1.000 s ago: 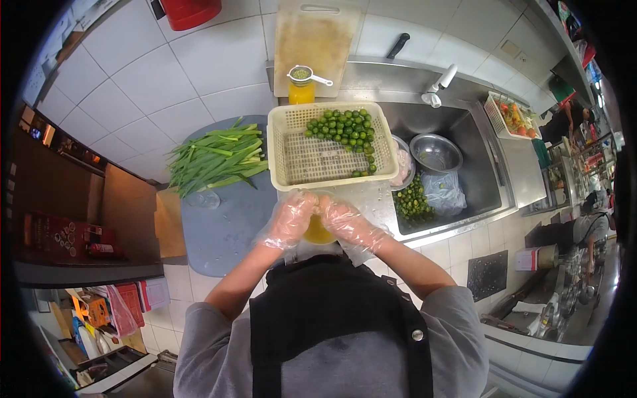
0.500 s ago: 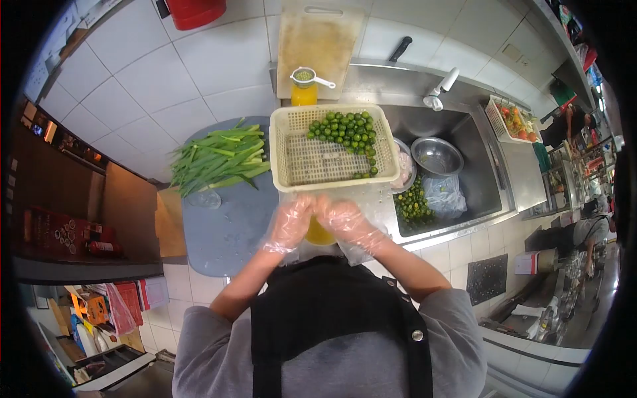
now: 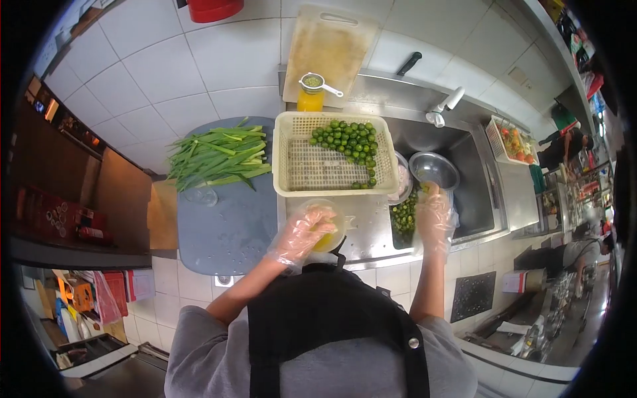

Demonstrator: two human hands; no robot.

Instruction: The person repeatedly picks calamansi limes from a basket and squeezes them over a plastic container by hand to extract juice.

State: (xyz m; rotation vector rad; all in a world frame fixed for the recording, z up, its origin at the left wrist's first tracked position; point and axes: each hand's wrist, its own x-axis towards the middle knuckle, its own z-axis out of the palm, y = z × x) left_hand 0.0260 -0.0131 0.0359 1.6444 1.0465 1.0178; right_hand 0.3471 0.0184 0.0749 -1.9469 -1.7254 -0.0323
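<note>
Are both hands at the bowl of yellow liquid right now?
No, only the left hand is at the bowl; the right hand is over the sink.

One large basket [image 3: 298,174] is holding dozens of green fruits [image 3: 345,140], overlapping too much for an exact count. Beyond it, one pale board [image 3: 327,50], one strainer [image 3: 311,81] and one yellow container [image 3: 310,102] are standing. Left of it, one pile of green stalks [image 3: 222,154] is lying, individually uncountable, beside one clear vessel [image 3: 203,196]. Right of it, two round bowls, a pale-filled bowl [image 3: 402,182] and a steel bowl [image 3: 434,170], are sitting; farther right, one smaller basket [image 3: 495,143] is resting. Two hands, left hand [image 3: 309,231] and right hand [image 3: 434,212], are showing on its near side.
</note>
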